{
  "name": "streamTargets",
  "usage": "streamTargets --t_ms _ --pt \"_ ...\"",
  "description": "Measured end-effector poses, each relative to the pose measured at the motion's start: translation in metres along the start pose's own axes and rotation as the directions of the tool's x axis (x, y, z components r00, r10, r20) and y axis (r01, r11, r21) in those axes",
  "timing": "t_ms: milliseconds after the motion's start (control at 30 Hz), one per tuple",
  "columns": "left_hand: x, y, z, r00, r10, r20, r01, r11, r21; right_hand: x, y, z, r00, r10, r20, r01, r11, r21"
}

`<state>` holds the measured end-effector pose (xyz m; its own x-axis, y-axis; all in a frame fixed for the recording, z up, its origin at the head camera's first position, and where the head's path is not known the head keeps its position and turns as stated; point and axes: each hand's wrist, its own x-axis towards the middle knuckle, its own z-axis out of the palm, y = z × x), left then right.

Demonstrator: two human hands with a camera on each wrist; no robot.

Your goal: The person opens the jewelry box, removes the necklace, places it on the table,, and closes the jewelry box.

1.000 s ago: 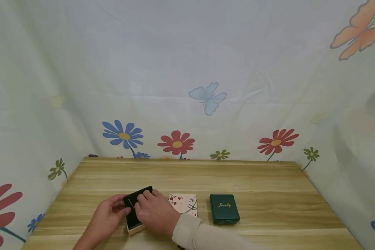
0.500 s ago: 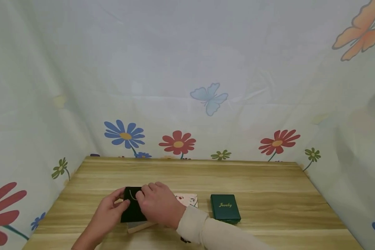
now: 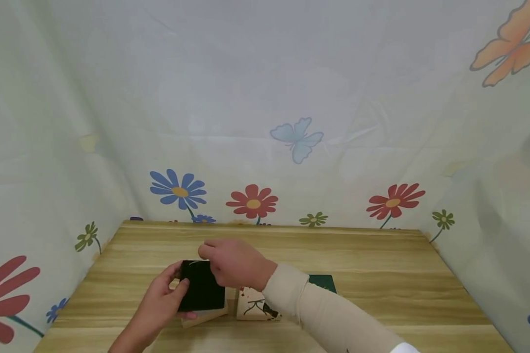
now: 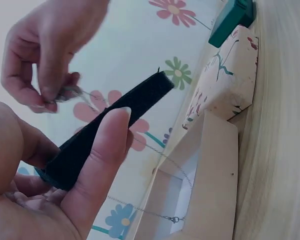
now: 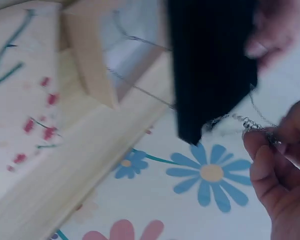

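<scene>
My left hand (image 3: pixel 159 299) grips a black velvet box insert (image 3: pixel 201 288) by its left side, with the thumb on its face. The insert is tilted up over a cream jewelry box base (image 4: pixel 217 170). Just above the insert's top edge, my right hand (image 3: pixel 238 262) pinches a silver chain necklace (image 5: pixel 246 121) between thumb and fingers. The chain runs from those fingertips to the insert's edge. Behind the insert its lower strands hang toward the box, with a small clasp (image 4: pixel 175 219) over the box's opening.
A cream lid with a red blossom print (image 3: pixel 251 312) lies on the wooden table (image 3: pixel 380 274) right of the box base. Farther right a green jewelry box (image 3: pixel 322 281) is partly hidden by the right sleeve (image 3: pixel 318 309). Flowered cloth (image 3: pixel 335 147) walls the table behind.
The black insert has come up out of the box base and tilted upright in the left hand. My right hand has moved up and away from it, drawing the chain along.
</scene>
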<state>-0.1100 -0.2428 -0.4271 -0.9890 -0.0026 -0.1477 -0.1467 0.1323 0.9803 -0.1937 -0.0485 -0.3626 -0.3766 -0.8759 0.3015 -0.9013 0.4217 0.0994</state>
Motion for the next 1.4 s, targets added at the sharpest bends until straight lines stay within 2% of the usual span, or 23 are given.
streamTargets --t_ms 100,200,433,600,800,1067,1233,1400 --pt "-0.001 0.001 0.002 1.0 -0.004 -0.011 0.004 1.0 0.013 0.003 0.01 -0.012 1.0 -0.009 -0.017 0.011 0.988 0.154" --pt "-0.001 0.003 0.005 1.0 -0.005 -0.014 0.006 1.0 0.017 0.005 0.017 -0.023 0.999 0.003 -0.036 0.007 0.965 0.263" --pt "-0.004 0.005 0.01 1.0 -0.014 -0.007 0.014 1.0 0.005 0.008 0.025 -0.043 0.998 0.054 -0.028 -0.037 0.911 0.41" --pt "-0.005 0.004 0.011 1.0 -0.021 -0.008 0.021 1.0 0.01 0.011 0.031 -0.052 0.997 0.071 -0.043 -0.047 0.909 0.414" --pt "-0.005 0.0 0.013 1.0 -0.005 -0.002 0.006 1.0 0.027 0.013 0.038 -0.067 0.996 0.083 -0.022 -0.067 0.905 0.419" --pt "-0.006 -0.003 0.019 1.0 -0.001 -0.024 0.002 0.999 0.043 0.016 0.046 -0.087 0.998 0.056 -0.031 -0.039 0.921 0.388" --pt "-0.007 -0.003 0.021 0.999 -0.025 -0.041 0.028 0.997 0.067 0.017 0.05 -0.093 0.997 0.079 -0.022 -0.065 0.921 0.384" --pt "-0.011 -0.006 0.024 0.999 -0.014 -0.046 0.018 0.996 0.087 0.015 0.054 -0.095 0.995 0.098 -0.015 -0.085 0.923 0.375"
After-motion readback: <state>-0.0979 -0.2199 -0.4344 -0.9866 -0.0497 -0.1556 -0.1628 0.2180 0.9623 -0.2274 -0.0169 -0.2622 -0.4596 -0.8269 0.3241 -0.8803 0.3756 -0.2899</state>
